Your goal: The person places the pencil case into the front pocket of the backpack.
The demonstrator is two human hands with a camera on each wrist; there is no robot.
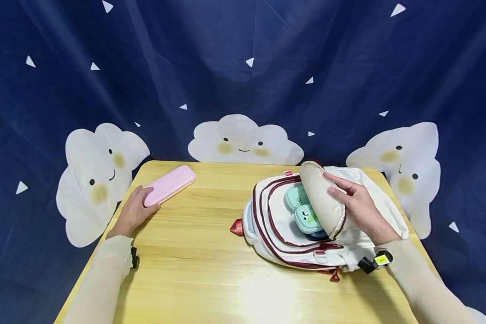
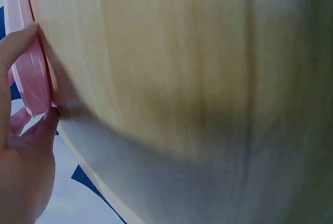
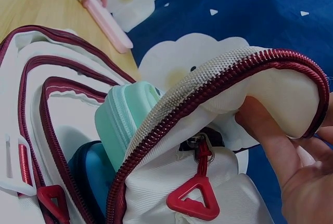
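A white backpack (image 1: 283, 234) with dark red zips lies on the right half of the wooden table (image 1: 202, 261). My right hand (image 1: 358, 204) grips its opened flap (image 1: 321, 198) and holds it lifted. Inside show two small teal cases (image 1: 301, 207), seen as mint and blue shapes (image 3: 122, 125) in the right wrist view, under the flap (image 3: 270, 94). At the table's far left lies a long pink pencil case (image 1: 169, 184). My left hand (image 1: 134, 210) grips its near end, thumb and fingers pinching the pink edge (image 2: 31, 73).
A red triangular zip pull (image 3: 195, 200) hangs from the flap's zipper. A dark blue cloth with white clouds (image 1: 243, 141) hangs behind the table. Bare wood lies between the pencil case and the backpack.
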